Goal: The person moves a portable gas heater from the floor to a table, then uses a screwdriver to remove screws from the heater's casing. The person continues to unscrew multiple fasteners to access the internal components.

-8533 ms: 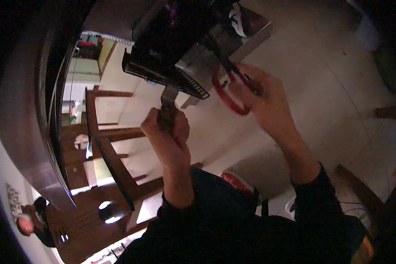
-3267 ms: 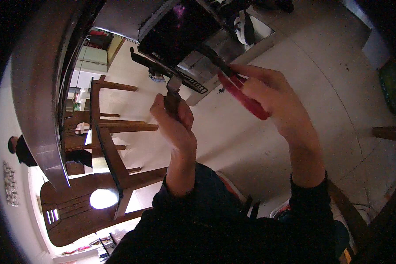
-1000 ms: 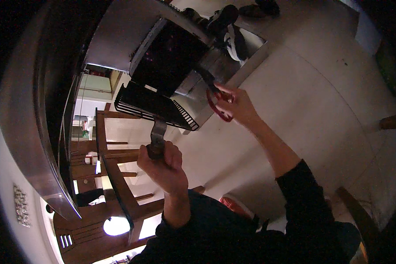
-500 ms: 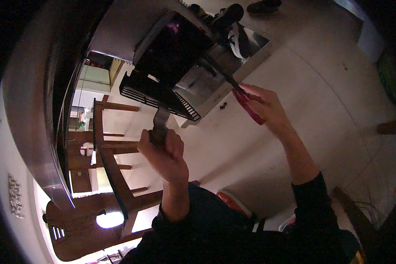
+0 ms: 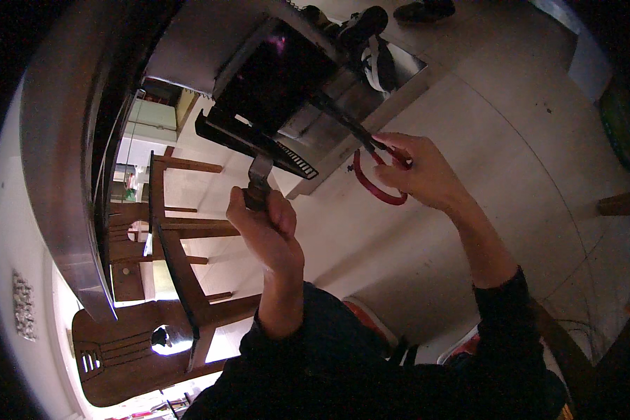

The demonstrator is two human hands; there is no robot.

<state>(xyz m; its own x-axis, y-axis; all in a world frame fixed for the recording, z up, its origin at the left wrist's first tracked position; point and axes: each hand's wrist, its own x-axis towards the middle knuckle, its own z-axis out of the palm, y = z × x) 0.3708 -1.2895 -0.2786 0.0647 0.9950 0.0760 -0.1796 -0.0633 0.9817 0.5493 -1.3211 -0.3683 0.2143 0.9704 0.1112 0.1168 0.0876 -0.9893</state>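
My left hand (image 5: 267,231) is closed around a dark handle with a short bent metal strip (image 5: 260,168) at its top. The strip reaches a black slotted tray (image 5: 297,161); whether they are joined I cannot tell. In my right hand (image 5: 427,171) is a long dark tool with red looped handles (image 5: 371,187), resembling large scissors or tongs. One red loop hangs below my fingers. The tool's dark shaft (image 5: 346,124) slants up and left toward a glossy black panel (image 5: 280,73), and its tip is lost in the dark there.
Dark shoes (image 5: 379,63) rest at the far end of a shiny low platform (image 5: 399,87). A metal-edged counter (image 5: 63,231) curves along the left. Wooden chairs (image 5: 136,343) stand below it. A wooden leg (image 5: 616,204) shows at the right.
The red handles have spread apart, and one loop now swings out below my right hand. My left hand, strip and tray have shifted slightly and tilted.
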